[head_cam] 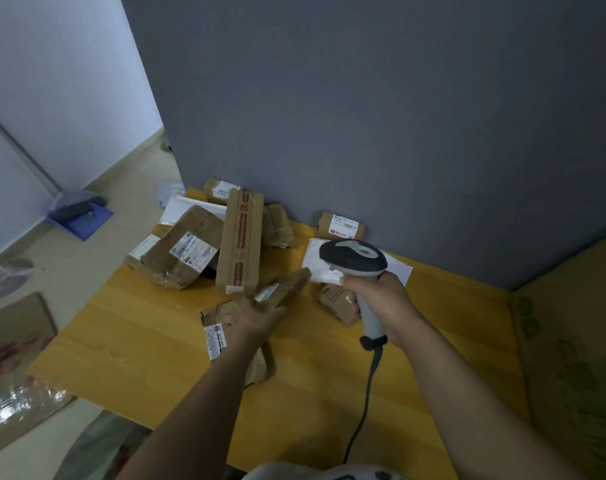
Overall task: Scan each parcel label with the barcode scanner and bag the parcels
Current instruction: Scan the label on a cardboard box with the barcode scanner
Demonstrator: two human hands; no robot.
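Observation:
My right hand (377,301) grips the handle of a grey barcode scanner (355,259), whose head points left over the wooden table (138,341). My left hand (256,318) holds a small brown parcel (286,287) with a white label, lifted and tilted just left of the scanner head. Under my left wrist lies another brown parcel (218,327) with its label facing up. A pile of brown parcels (190,251) and a long taped box (240,240) rest at the table's back left. One rolled parcel (341,226) lies against the wall.
A white mailer bag (395,268) lies behind the scanner, with a brown parcel (336,301) beneath my right hand. The scanner cable (363,403) runs toward me. A grey wall stands behind the table. A cardboard box (571,358) is at the right; a blue tray (81,218) sits on the floor at left.

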